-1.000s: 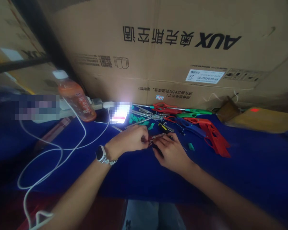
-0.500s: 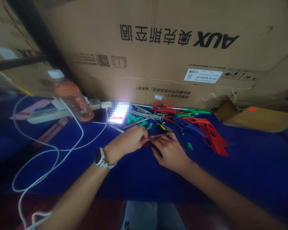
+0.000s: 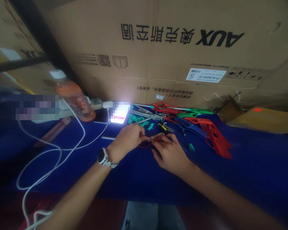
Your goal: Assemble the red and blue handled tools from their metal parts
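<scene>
My left hand [image 3: 128, 139], with a watch [image 3: 102, 156] on its wrist, is pinched closed at the middle of the blue table [image 3: 242, 172]. My right hand [image 3: 169, 153] is curled closed right beside it. Between the fingertips of both hands lies a small red-and-metal piece [image 3: 156, 137], held at both ends. A short metal rod [image 3: 108, 138] lies on the cloth just left of my left hand. Behind the hands lie small green plastic bits [image 3: 136, 119] and a black-and-yellow screwdriver [image 3: 164, 127].
Red, green and blue scissor-like plastic handles [image 3: 206, 131] lie at the right rear. A lit phone [image 3: 120, 113], an orange drink bottle [image 3: 73, 97], a power strip [image 3: 69, 108] and white cables [image 3: 50, 153] sit to the left. A large cardboard box [image 3: 172, 48] walls the back.
My hands stay together on the small piece, and the left hand has shifted slightly. A metal rod now shows left of my left hand. The view has wobbled a little.
</scene>
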The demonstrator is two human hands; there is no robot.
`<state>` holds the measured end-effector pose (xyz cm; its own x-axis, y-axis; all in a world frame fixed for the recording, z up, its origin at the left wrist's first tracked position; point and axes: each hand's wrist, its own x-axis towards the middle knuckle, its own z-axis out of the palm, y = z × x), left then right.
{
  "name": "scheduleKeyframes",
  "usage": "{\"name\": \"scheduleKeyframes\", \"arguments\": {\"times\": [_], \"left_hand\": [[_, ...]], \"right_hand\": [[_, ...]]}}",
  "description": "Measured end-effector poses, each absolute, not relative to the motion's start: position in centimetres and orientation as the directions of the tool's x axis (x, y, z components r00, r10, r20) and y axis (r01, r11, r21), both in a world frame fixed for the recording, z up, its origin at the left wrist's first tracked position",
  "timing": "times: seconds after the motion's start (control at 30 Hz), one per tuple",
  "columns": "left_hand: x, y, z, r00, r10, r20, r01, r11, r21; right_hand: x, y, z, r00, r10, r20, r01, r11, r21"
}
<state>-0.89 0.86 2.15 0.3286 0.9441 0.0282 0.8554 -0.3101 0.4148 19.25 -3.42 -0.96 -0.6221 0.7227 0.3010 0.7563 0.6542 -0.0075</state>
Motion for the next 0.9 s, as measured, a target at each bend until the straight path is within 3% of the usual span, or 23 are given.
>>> {"name": "scheduleKeyframes", "arguments": {"times": [0.17,0.4,0.63,0.77,0.9], "left_hand": [[-0.7,-0.1,1.8,0.285,0.955,0.089,0.85,-0.294,0.438],[-0.8,-2.2,-0.1,0.135,0.962,0.237,0.765,-0.253,0.592],[-0.1,-1.9,-1.0,0.165,0.955,0.245,0.636,-0.293,0.714],[0.0,-2.7,-0.9,0.241,0.873,0.424,0.617,-0.475,0.627],[-0.3,-3.7,-0.4,0.393,0.778,0.491,0.703,-0.598,0.385]], "right_hand": [[19.1,-3.6,-1.1,-0.616,0.73,0.296,0.767,0.642,0.014],[18.8,-3.8,-0.7,-0.629,0.733,0.259,0.762,0.647,0.02],[18.6,-3.9,0.0,-0.636,0.744,0.206,0.762,0.648,0.012],[18.9,-4.2,-0.1,-0.63,0.754,0.187,0.767,0.642,-0.003],[19.0,-4.3,0.1,-0.625,0.759,0.182,0.768,0.64,-0.028]]}}
